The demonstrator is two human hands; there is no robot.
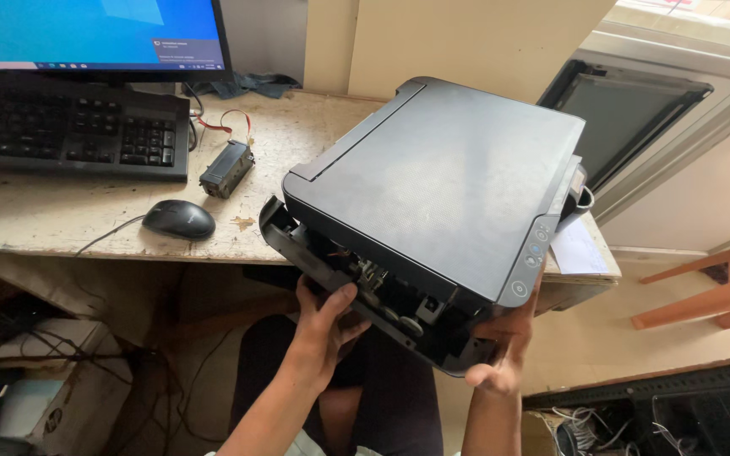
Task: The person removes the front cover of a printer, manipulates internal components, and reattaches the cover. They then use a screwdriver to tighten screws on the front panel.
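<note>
Printer (441, 181) black, tipped up off desk (44, 224) edge, open front facing person so inside parts show. Left hand (324, 317) curls on front tray lip, thumb on top. Right hand (504, 342) cups bottom corner, holding weight. Mouse (179, 219), keyboard (73, 135), small black part (226, 169) lie near.

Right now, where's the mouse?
In the head view, the black mouse sits on the desk, left of the tilted printer, below the keyboard and beside a small black component.
</note>
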